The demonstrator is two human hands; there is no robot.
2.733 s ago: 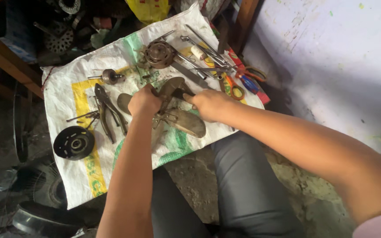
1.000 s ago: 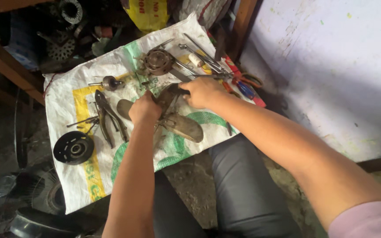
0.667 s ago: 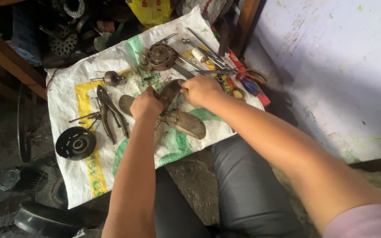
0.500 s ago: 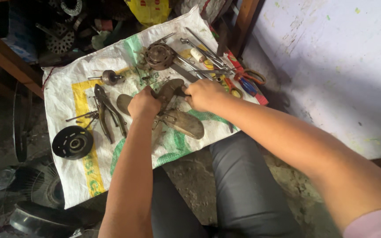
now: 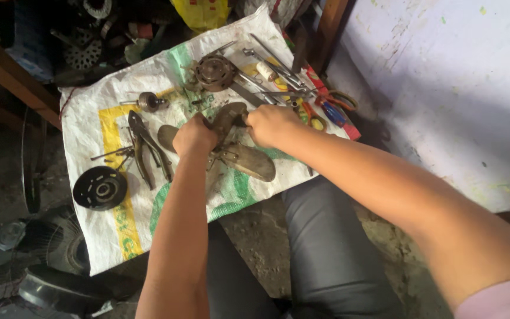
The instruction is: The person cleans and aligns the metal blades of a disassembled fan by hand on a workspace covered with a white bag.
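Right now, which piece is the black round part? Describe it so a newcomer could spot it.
Start at the white woven sack spread on the floor, and go to its left edge, left of the pliers. The black round part lies there alone: a dark disc with a hub hole in its middle, unlike the rusty brown round part at the sack's far end.

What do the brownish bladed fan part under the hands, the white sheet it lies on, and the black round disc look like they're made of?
The brownish bladed fan part looks like dull, grimy metal, possibly rusted; the left hand and right hand grip it. The white sheet appears to be woven plastic sacking with green and yellow print, creased. The black round disc could be painted metal or plastic; its matte look leaves that open.
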